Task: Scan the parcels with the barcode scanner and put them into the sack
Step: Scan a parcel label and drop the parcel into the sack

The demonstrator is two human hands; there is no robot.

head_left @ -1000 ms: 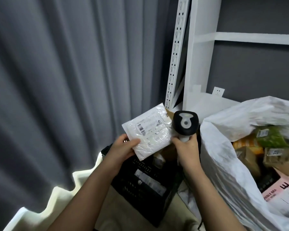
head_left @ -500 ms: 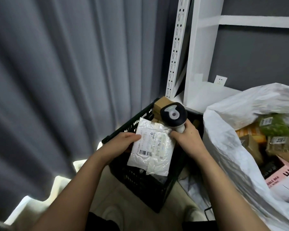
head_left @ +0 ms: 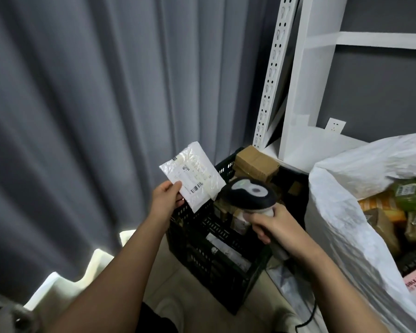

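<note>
My left hand (head_left: 166,198) pinches a flat white plastic parcel (head_left: 193,174) by its lower left corner and holds it up, label and barcode facing me. My right hand (head_left: 275,224) grips the handle of a black and grey barcode scanner (head_left: 247,193), whose head sits just right of and below the parcel. Both hover over a black plastic crate (head_left: 214,248) that holds brown cardboard parcels (head_left: 256,162). The large white sack (head_left: 351,212) stands open at the right with several parcels inside.
A grey curtain (head_left: 94,116) fills the left side. A white metal shelf frame (head_left: 298,92) stands behind the crate against a dark wall. The scanner's cable (head_left: 308,316) trails down to the pale floor between crate and sack.
The left hand has lifted the white parcel and turned it, so it stands higher and further left. The scanner has drawn back, lower and to the right of the parcel.
</note>
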